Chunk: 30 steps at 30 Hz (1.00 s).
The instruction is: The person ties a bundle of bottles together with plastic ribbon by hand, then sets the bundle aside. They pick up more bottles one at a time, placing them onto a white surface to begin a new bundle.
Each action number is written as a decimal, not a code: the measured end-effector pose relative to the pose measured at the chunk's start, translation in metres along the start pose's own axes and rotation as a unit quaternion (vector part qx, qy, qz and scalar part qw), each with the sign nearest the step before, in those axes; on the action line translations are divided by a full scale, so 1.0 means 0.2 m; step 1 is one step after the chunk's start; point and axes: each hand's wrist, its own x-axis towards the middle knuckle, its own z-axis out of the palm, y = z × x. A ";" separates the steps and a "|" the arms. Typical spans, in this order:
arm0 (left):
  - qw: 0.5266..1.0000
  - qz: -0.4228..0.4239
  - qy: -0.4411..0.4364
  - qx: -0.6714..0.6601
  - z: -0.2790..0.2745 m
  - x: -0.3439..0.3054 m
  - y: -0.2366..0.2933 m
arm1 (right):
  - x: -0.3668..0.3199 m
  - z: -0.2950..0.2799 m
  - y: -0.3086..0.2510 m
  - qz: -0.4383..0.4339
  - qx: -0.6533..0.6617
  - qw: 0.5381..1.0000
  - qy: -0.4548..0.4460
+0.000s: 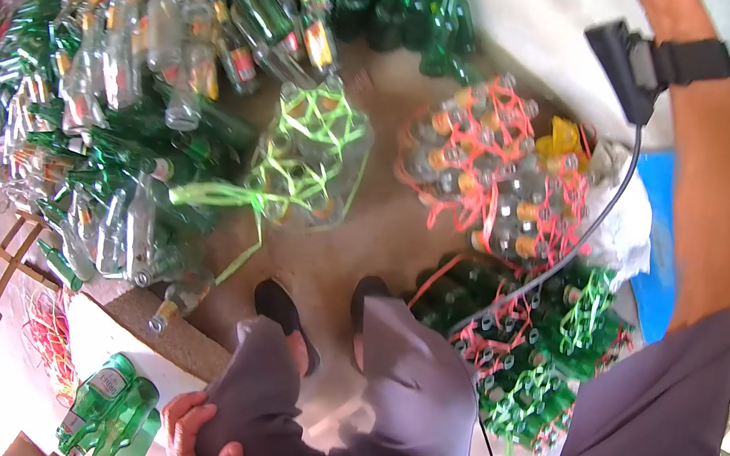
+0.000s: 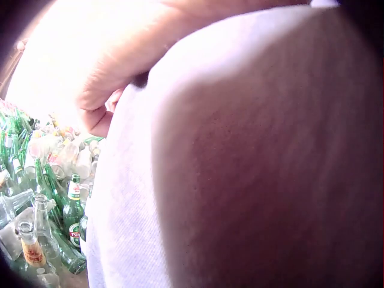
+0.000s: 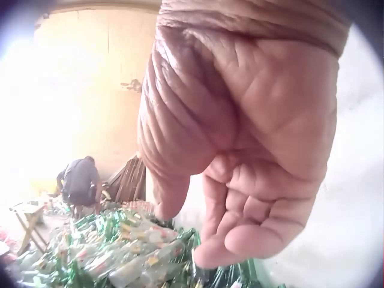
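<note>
My left hand [image 1: 200, 445] rests at the side of my grey trouser leg [image 1: 251, 403], fingers loosely bent and holding nothing. Close by it, green glass bottles [image 1: 109, 408] lie on a pale surface. My right arm reaches up past the top edge of the head view, where the hand is hidden. In the right wrist view the right hand [image 3: 246, 138] hangs with its fingers loosely curled and no object in it, in front of a white wall [image 3: 354, 180]. Beyond its fingertips spreads a heap of glass bottles [image 3: 138, 258].
A large pile of clear and green bottles [image 1: 169, 8] fills the left. Bottle bundles tied with green strapping [image 1: 310, 150] and red strapping [image 1: 470, 129] stand on the floor, with green ones [image 1: 531, 394] at right. Another person [image 3: 81, 180] bends over behind the heap.
</note>
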 end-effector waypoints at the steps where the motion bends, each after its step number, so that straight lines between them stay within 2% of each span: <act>1: 1.000 0.002 -0.019 0.017 0.00 0.00 -0.01 | 0.13 -0.09 0.01 -0.003 -0.003 1.000 0.019; 2: 1.000 -0.001 -0.016 0.010 0.00 0.00 -0.02 | 0.20 -0.10 -0.04 -0.002 -0.003 0.999 0.033; 6: 1.000 -0.009 -0.013 -0.011 0.00 0.03 -0.01 | 0.07 0.38 -0.37 0.022 0.004 0.996 0.083; 7: 1.000 -0.010 -0.008 -0.012 -0.01 0.03 -0.01 | 0.14 0.37 -0.34 0.030 0.007 0.995 0.094; 9: 1.000 -0.017 -0.014 -0.016 -0.01 0.06 -0.02 | 0.19 0.46 -0.26 0.100 -0.015 0.993 0.054; 10: 1.000 -0.014 -0.018 -0.019 -0.02 0.08 -0.03 | 0.23 0.52 -0.21 0.100 -0.023 0.992 0.072; 11: 1.000 -0.016 -0.015 -0.019 -0.03 0.09 -0.03 | 0.26 0.56 -0.20 0.128 -0.093 0.984 0.080; 13: 0.999 -0.029 -0.029 -0.015 -0.04 0.12 -0.05 | 0.33 0.69 -0.03 0.073 -0.183 0.967 0.163; 14: 0.999 -0.032 -0.027 -0.018 -0.04 0.14 -0.05 | 0.35 0.73 0.00 0.071 -0.186 0.967 0.161; 16: 0.999 -0.039 -0.036 -0.005 -0.06 0.18 -0.07 | 0.40 0.80 0.04 0.153 -0.184 0.965 0.110; 17: 0.998 -0.044 -0.035 -0.006 -0.06 0.20 -0.08 | 0.41 0.85 0.07 0.150 -0.185 0.965 0.105; 19: 0.998 -0.054 -0.035 -0.009 -0.08 0.25 -0.09 | 0.44 0.94 0.11 0.154 -0.211 0.955 0.141; 20: 0.998 -0.057 -0.035 -0.011 -0.08 0.27 -0.09 | 0.47 0.94 0.12 0.182 -0.219 0.955 0.088; 21: 0.997 -0.062 -0.035 -0.012 -0.08 0.28 -0.10 | 0.51 0.97 0.17 0.179 -0.220 0.955 0.084; 23: 0.996 -0.075 -0.038 0.004 -0.09 0.32 -0.10 | 0.57 1.05 0.23 0.136 -0.273 0.936 0.174; 24: 0.995 -0.092 -0.040 0.005 -0.09 0.34 -0.09 | 0.61 1.03 0.23 0.167 -0.253 0.943 0.133; 30: 0.993 -0.109 -0.038 0.000 -0.10 0.40 -0.13 | 0.73 0.98 0.27 0.180 -0.263 0.942 0.109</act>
